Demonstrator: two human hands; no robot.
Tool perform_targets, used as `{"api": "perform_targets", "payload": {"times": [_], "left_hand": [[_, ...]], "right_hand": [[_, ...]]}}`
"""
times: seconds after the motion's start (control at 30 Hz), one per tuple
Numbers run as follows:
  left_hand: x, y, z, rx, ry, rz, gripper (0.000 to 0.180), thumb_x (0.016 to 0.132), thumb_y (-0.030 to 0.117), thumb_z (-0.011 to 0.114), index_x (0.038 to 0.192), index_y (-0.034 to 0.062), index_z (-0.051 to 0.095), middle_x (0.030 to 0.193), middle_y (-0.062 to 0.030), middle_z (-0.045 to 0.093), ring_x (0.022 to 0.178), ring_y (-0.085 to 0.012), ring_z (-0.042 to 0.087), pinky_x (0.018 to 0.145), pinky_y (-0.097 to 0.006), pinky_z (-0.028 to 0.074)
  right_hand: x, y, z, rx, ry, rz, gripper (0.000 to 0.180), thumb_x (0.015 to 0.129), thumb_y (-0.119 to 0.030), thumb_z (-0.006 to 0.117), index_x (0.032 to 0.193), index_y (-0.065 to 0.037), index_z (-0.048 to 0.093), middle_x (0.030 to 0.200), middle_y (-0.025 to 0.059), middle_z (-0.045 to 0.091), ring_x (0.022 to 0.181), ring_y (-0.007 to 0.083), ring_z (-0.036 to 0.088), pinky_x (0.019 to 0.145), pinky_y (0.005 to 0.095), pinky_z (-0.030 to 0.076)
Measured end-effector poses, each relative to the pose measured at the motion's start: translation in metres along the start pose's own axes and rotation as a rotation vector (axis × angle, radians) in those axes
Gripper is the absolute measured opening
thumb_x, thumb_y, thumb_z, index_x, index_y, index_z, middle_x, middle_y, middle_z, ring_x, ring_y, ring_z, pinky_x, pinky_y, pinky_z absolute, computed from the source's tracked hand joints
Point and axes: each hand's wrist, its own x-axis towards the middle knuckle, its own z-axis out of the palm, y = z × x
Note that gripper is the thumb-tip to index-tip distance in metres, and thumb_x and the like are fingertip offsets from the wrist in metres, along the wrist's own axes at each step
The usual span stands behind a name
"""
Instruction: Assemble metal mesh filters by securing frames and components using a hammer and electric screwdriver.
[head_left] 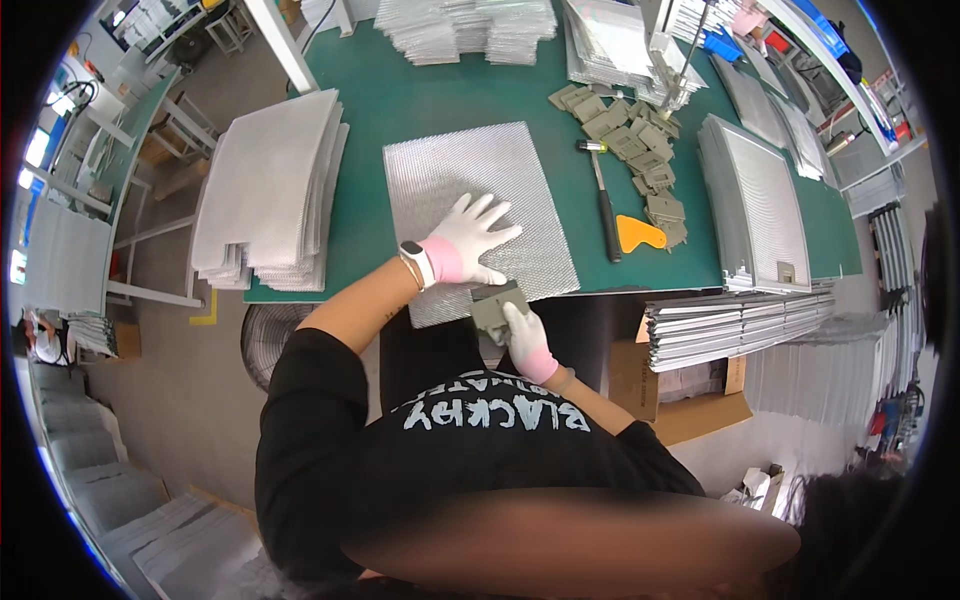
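Right hand pinching a grey clip at the worktop's near edge.

I am seeing my gloved right hand closing its fingers on a small grey clip, which is sitting against the near edge of the silver mesh sheet. My left hand is lying flat on that sheet, fingers spread wide and holding nothing. The sheet is overhanging the near edge of the green worktop. Right of it a hammer and an orange scraper are lying beside a heap of grey clips. A stack of sheets is resting at the left edge.
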Motion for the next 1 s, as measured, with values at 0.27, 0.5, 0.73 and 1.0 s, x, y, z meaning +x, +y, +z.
{"api": "perform_targets", "payload": {"times": [0.27, 0.5, 0.73, 1.0], "left_hand": [[0.000, 0.077, 0.052, 0.230, 0.069, -0.073, 0.065, 0.088, 0.049, 0.059, 0.143, 0.0160, 0.049, 0.149, -0.0221, 0.039, 0.139, -0.0461, 0.031, 0.114, -0.064, 0.019], [-0.009, 0.075, 0.054, 0.197, 0.129, -0.071, 0.056, 0.089, 0.036, 0.060, 0.139, 0.0136, 0.052, 0.146, -0.0226, 0.042, 0.137, -0.0480, 0.034, 0.113, -0.063, 0.021], [-0.005, 0.078, 0.054, 0.190, 0.115, -0.068, 0.054, 0.089, 0.035, 0.059, 0.139, 0.0149, 0.053, 0.146, -0.0219, 0.043, 0.136, -0.0476, 0.033, 0.114, -0.063, 0.020], [0.014, 0.025, 0.030, 0.215, -0.011, 0.106, 0.052, 0.092, 0.037, 0.057, 0.140, 0.0189, 0.052, 0.147, -0.0152, 0.044, 0.141, -0.0418, 0.030, 0.116, -0.061, 0.019]], "right_hand": [[-0.012, 0.029, -0.053, 0.070, 0.322, -0.203, 0.029, 0.105, -0.024, 0.046, 0.102, -0.002, 0.065, 0.090, 0.0006, 0.063, 0.080, 0.0086, 0.055, 0.072, 0.0262, 0.048], [-0.013, 0.010, -0.044, 0.342, 0.294, -0.052, 0.016, 0.099, -0.014, 0.060, 0.107, -0.001, 0.066, 0.097, 0.0000, 0.065, 0.088, 0.0081, 0.059, 0.079, 0.0266, 0.050], [-0.003, 0.024, -0.044, 0.304, 0.338, -0.004, 0.021, 0.100, -0.021, 0.059, 0.108, -0.003, 0.066, 0.099, -0.0001, 0.066, 0.090, 0.0076, 0.060, 0.080, 0.0264, 0.050], [0.006, -0.026, -0.090, -0.759, -0.588, 0.077, 0.066, 0.083, -0.050, 0.072, 0.124, 0.000, 0.061, 0.100, 0.0147, 0.072, 0.087, 0.0237, 0.070, 0.078, 0.0337, 0.055]]}}
